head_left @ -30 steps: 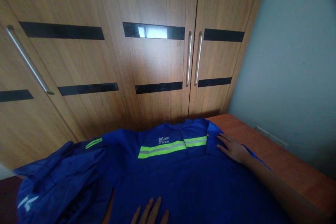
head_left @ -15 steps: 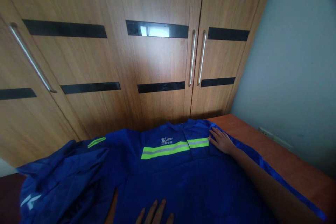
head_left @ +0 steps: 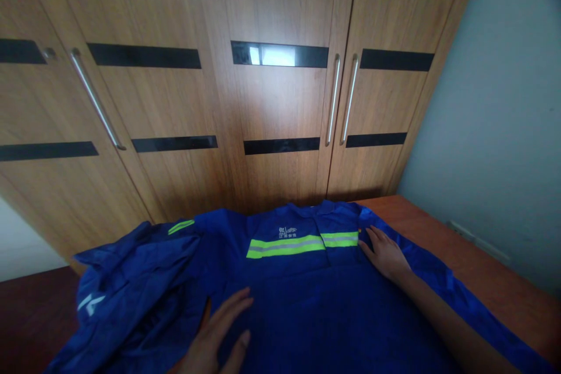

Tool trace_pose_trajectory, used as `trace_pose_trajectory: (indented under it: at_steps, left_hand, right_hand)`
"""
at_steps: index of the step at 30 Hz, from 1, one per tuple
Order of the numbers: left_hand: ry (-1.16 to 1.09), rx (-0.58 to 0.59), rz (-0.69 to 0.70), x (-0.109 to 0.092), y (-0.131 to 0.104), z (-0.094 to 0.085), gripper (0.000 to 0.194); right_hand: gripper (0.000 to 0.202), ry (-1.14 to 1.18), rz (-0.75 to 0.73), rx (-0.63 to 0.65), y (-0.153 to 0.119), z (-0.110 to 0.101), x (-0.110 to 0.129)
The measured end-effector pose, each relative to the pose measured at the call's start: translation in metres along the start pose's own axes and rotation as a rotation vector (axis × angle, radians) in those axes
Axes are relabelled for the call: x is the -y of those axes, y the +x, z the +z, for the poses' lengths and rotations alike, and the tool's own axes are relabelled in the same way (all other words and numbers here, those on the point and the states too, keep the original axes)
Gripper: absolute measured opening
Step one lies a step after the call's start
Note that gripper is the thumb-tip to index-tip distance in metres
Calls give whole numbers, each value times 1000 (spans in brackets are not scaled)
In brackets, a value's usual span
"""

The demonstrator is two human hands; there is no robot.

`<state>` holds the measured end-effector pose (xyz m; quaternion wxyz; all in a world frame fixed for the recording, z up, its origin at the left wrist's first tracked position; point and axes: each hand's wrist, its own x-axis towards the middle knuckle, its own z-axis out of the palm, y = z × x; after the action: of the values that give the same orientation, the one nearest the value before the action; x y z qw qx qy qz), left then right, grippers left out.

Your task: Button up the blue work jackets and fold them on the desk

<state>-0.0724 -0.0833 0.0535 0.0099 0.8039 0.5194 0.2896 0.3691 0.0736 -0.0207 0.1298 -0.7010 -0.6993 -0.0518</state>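
A blue work jacket (head_left: 298, 292) lies spread out with its collar toward the wardrobe. Across its chest runs a yellow-green and silver reflective strip (head_left: 287, 246), with a small white logo above it. My right hand (head_left: 385, 254) rests on the jacket near the right end of the strip, fingers apart. At the lower left of the jacket's body, my left hand (head_left: 219, 333) is over the fabric with its fingers spread and nothing in them. Beside it, to the left, lies a bunched dark blue garment (head_left: 135, 298) with a white mark; where it meets the jacket I cannot tell.
Behind the jacket stands a wooden wardrobe (head_left: 276, 105) with black strips and long metal handles. The reddish-brown wooden surface (head_left: 421, 228) shows at the right and left. A pale wall (head_left: 495, 128) with a socket strip at its foot bounds the right side.
My left hand has come up from the bottom edge and moved left over the jacket. My right hand has slid slightly down along the chest. The view has turned a little left.
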Motion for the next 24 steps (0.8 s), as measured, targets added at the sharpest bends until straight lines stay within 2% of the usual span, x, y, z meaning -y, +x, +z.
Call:
trace_pose_trajectory:
  at_steps: [2,4,7,10,12,16,18,21,24]
  left_hand:
    - [0,-91,-189,9,19,-26,34]
    - [46,-148,-290,22,37,-44,38]
    - [163,-122,-459,40,58,-54,48]
    - [147,-41,-576,55,69,-49,52]
    - [-13,-64,-657,62,75,-41,51]
    - [-422,-360,-822,67,87,-26,51]
    - [-604,-435,-888,65,94,-24,50]
    - [-851,-413,-956,58,102,-25,46]
    - [-999,-337,-930,53,106,-28,32]
  right_hand:
    - [62,4,-6,1,-10,-1,2]
    - [62,16,-4,-8,-17,-2,0]
    - [61,30,5,-22,-20,-2,-3]
    - [60,27,3,-23,-19,-3,-3]
    - [61,18,0,-20,-19,-4,-2]
    - [61,12,-8,-25,-19,-3,-1]
    - [59,16,-14,-31,-19,-3,-1]
    - [57,19,-15,-39,-19,-2,-2]
    - [56,28,-4,-42,-18,-3,-2]
